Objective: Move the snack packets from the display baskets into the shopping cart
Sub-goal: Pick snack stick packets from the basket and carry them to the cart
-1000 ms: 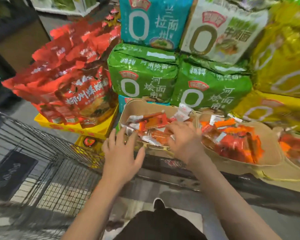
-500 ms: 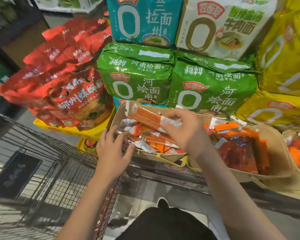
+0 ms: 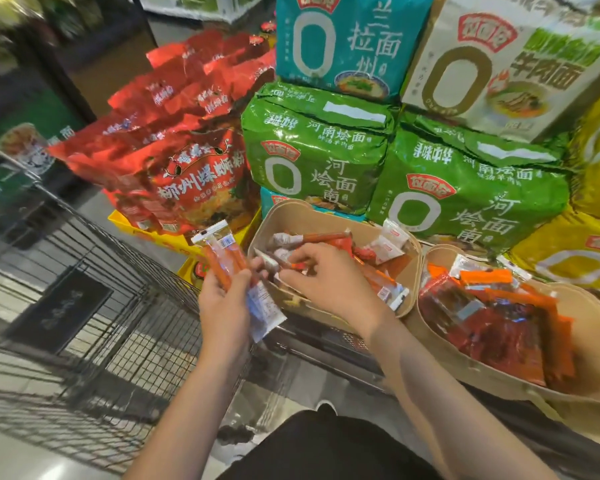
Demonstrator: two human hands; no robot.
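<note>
Two baskets (image 3: 329, 216) are seen; one packet (image 3: 222, 265), formerly in the right hand (image 3: 329, 282), is now gripped by the left hand (image 3: 227, 306), while another is pinched by the right.

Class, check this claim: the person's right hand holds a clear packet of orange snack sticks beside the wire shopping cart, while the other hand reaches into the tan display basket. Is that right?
One detail is wrong. The head view shows the left hand holding the clear packet of orange snack sticks beside the wire shopping cart; the right hand reaches into the tan display basket.
</note>
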